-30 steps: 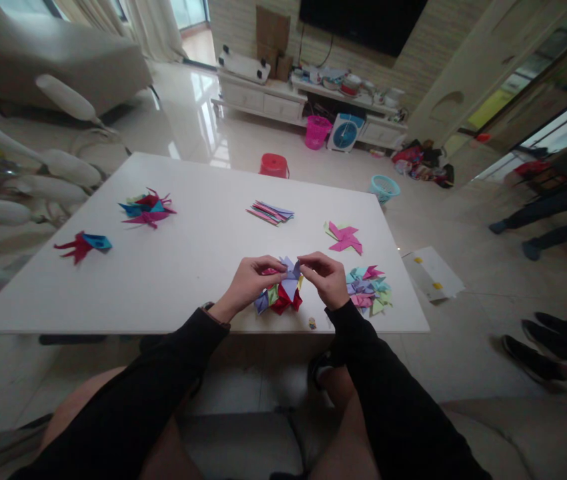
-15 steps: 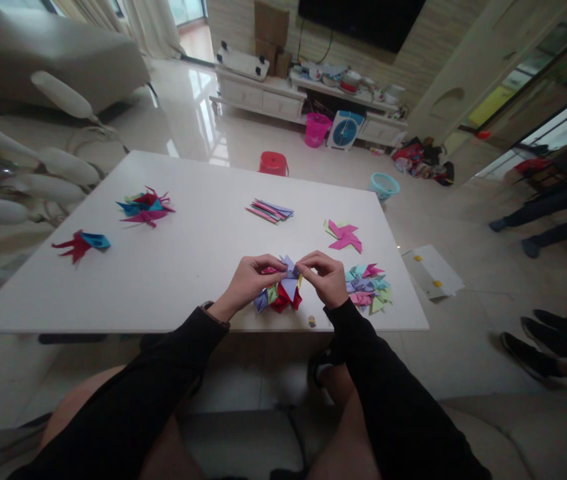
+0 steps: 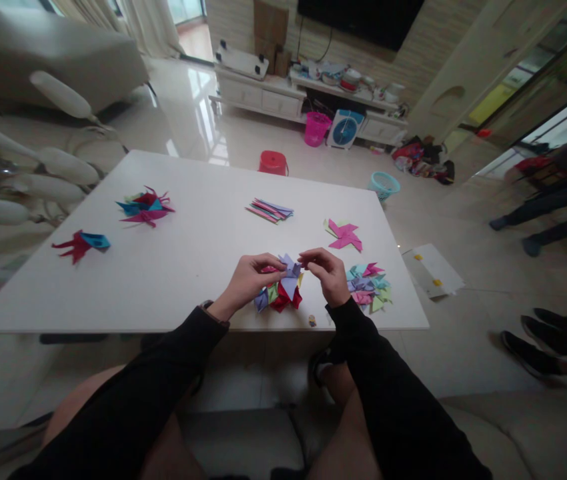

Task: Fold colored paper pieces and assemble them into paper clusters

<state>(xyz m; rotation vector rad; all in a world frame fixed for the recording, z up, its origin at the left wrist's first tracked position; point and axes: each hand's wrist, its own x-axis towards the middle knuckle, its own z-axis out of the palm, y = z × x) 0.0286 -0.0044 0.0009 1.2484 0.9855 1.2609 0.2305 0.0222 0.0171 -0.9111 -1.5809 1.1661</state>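
My left hand [image 3: 256, 275] pinches a lavender origami piece [image 3: 290, 283] with pointed flaps between thumb and fingers. At its right edge is my right hand [image 3: 327, 272], with index finger and thumb a little apart beside the paper; whether a fingertip touches it I cannot tell. Under the held piece lies a pile of folded paper pieces [image 3: 286, 305] in red, green, yellow and lavender, partly covered by it and by the left hand. To the right of my right hand is another pile of folded pieces [image 3: 369, 288] in pink, mint, green and lavender.
On the white table [image 3: 183, 280] lie a pink and green paper pinwheel [image 3: 344, 235], a stack of folded strips [image 3: 269, 211], and paper figures [image 3: 146, 207] at left. A small sticker [image 3: 312, 321] lies near the front edge. People's legs [image 3: 558, 207] show at right.
The right hand's fingers have come slightly up and away from the lavender piece's right edge and parted. My left hand keeps its pinch in the same place.
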